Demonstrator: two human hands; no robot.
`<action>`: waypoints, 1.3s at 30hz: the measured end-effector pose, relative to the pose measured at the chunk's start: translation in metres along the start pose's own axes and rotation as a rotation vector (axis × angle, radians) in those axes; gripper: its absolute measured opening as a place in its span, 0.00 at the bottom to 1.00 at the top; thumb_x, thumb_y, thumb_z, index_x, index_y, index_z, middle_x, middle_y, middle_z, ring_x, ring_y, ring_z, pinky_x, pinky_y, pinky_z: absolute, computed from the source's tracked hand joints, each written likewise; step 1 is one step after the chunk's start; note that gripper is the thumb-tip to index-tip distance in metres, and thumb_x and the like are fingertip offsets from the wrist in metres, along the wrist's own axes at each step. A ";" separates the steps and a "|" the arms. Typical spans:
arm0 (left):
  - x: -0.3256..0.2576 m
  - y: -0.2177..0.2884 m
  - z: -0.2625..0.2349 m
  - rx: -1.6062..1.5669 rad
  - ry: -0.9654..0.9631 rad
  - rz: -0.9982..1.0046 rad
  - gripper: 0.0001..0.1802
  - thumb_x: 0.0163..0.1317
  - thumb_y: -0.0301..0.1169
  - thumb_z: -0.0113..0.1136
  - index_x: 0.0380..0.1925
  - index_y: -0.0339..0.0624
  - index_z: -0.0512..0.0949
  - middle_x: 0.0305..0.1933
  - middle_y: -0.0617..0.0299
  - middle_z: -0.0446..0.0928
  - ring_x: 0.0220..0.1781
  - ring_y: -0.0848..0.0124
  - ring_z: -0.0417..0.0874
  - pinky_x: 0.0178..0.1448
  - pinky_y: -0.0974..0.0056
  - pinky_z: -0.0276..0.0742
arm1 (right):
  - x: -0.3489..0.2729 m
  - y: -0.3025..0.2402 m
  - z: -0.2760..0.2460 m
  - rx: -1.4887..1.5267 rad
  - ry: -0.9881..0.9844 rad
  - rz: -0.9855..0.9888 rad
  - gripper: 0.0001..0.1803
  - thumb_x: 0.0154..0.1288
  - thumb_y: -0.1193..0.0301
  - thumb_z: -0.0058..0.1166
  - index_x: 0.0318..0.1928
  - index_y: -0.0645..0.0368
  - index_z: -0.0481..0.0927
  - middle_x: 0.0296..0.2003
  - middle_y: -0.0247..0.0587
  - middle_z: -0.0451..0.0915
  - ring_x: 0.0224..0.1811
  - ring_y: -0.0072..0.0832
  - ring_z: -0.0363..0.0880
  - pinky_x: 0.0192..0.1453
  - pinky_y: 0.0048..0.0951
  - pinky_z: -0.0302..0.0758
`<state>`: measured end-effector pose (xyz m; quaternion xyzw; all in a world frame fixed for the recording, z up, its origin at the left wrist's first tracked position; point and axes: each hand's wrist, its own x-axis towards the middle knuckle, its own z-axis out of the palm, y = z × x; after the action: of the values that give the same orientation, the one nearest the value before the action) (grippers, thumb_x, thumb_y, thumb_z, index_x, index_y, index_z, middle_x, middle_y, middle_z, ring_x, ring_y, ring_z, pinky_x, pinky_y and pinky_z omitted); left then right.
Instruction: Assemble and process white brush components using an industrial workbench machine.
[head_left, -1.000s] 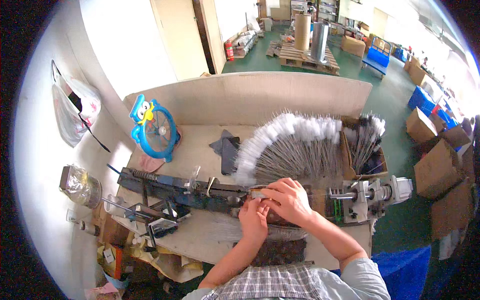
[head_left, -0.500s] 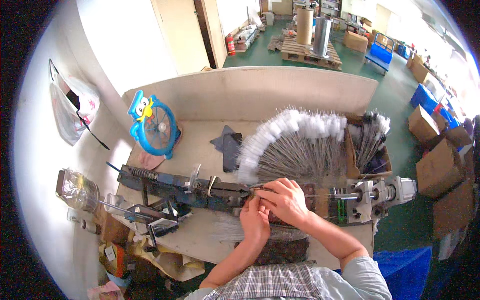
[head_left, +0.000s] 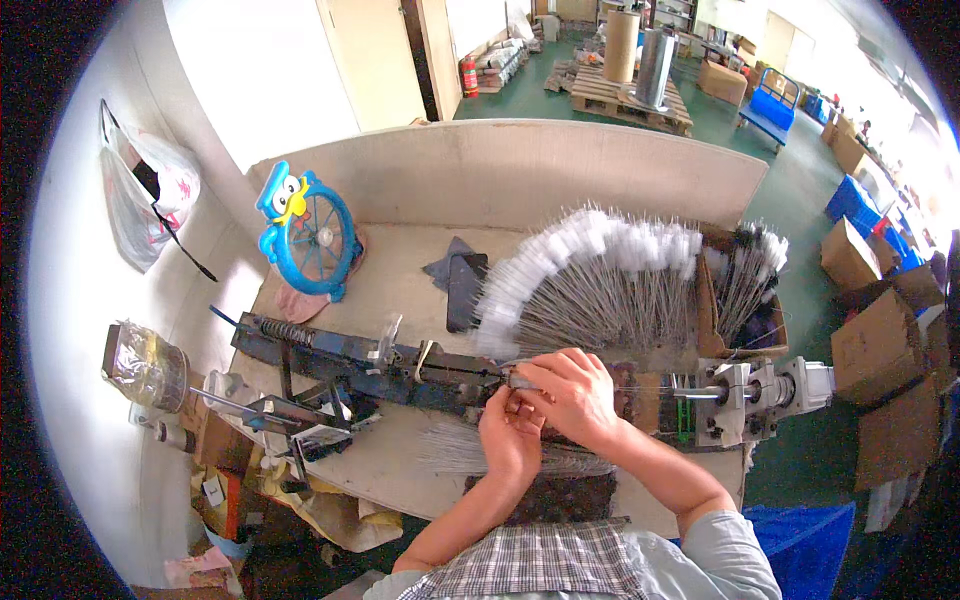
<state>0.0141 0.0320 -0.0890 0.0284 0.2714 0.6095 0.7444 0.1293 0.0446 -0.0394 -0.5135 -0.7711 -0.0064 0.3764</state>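
My right hand (head_left: 575, 398) reaches over the long dark metal bar of a bench machine (head_left: 345, 365), its fingers pressed together at the bar's right end. My left hand (head_left: 512, 435) is just below and left of it, fingers curled in against the right fingertips. Whatever the fingers pinch is hidden. A thin wire (head_left: 645, 388) runs from beside my right hand to the machine's spindle (head_left: 705, 394). Behind my hands lies a fan of white-bristled brushes (head_left: 600, 250) with twisted wire stems. Loose thin wires (head_left: 455, 450) lie beside my left wrist.
A cardboard box (head_left: 708, 315) with darker brushes stands right of the fan. A phone (head_left: 466, 290) and a blue duck-shaped fan (head_left: 318, 245) are on the bench. A raised board (head_left: 510, 165) edges its back. At the left, a wrapped motor (head_left: 150, 365) sits by the wall.
The view has tilted slightly. My left fingers have curled in more and shifted a little under my right hand, which stays at nearly the same spot.
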 end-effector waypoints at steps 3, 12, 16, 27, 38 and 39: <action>-0.006 0.000 0.016 0.070 0.074 -0.003 0.04 0.62 0.28 0.50 0.31 0.41 0.73 0.34 0.65 0.73 0.35 0.75 0.75 0.42 0.70 0.73 | -0.003 0.000 -0.013 0.010 0.021 0.000 0.15 0.45 0.65 0.60 0.39 0.46 0.82 0.36 0.27 0.77 0.40 0.28 0.74 0.42 0.31 0.70; -0.003 -0.003 0.012 0.132 0.052 0.053 0.08 0.61 0.24 0.50 0.40 0.38 0.72 0.40 0.62 0.75 0.38 0.75 0.76 0.45 0.69 0.74 | -0.003 0.001 -0.017 -0.006 0.035 -0.018 0.12 0.44 0.67 0.62 0.34 0.49 0.84 0.35 0.28 0.79 0.38 0.28 0.76 0.40 0.31 0.71; -0.008 -0.002 0.017 0.166 0.030 0.051 0.09 0.61 0.24 0.49 0.41 0.38 0.72 0.41 0.61 0.75 0.41 0.74 0.76 0.47 0.69 0.74 | -0.009 0.008 -0.015 -0.016 -0.021 -0.009 0.14 0.48 0.64 0.59 0.39 0.43 0.82 0.35 0.26 0.77 0.39 0.27 0.74 0.42 0.31 0.70; -0.006 -0.004 0.018 0.187 0.038 0.090 0.08 0.60 0.25 0.49 0.40 0.39 0.73 0.39 0.61 0.75 0.40 0.72 0.77 0.46 0.68 0.75 | -0.004 0.004 -0.016 0.016 -0.006 -0.023 0.13 0.45 0.68 0.62 0.36 0.49 0.83 0.35 0.30 0.79 0.37 0.29 0.76 0.40 0.31 0.71; -0.005 -0.004 0.018 0.176 0.050 0.068 0.09 0.62 0.26 0.50 0.41 0.39 0.72 0.38 0.61 0.75 0.40 0.72 0.78 0.45 0.69 0.76 | -0.009 0.005 -0.018 0.021 -0.032 0.011 0.13 0.45 0.66 0.63 0.35 0.49 0.83 0.36 0.31 0.79 0.37 0.30 0.76 0.41 0.32 0.70; -0.004 -0.003 0.016 0.175 0.049 0.069 0.09 0.62 0.26 0.50 0.41 0.39 0.72 0.38 0.61 0.75 0.40 0.72 0.78 0.45 0.69 0.76 | -0.008 0.005 -0.018 0.020 -0.032 0.010 0.13 0.45 0.66 0.63 0.35 0.49 0.83 0.36 0.31 0.79 0.37 0.30 0.76 0.41 0.32 0.70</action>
<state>0.0236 0.0317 -0.0748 0.0878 0.3406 0.6091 0.7108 0.1453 0.0330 -0.0330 -0.5134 -0.7745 0.0112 0.3694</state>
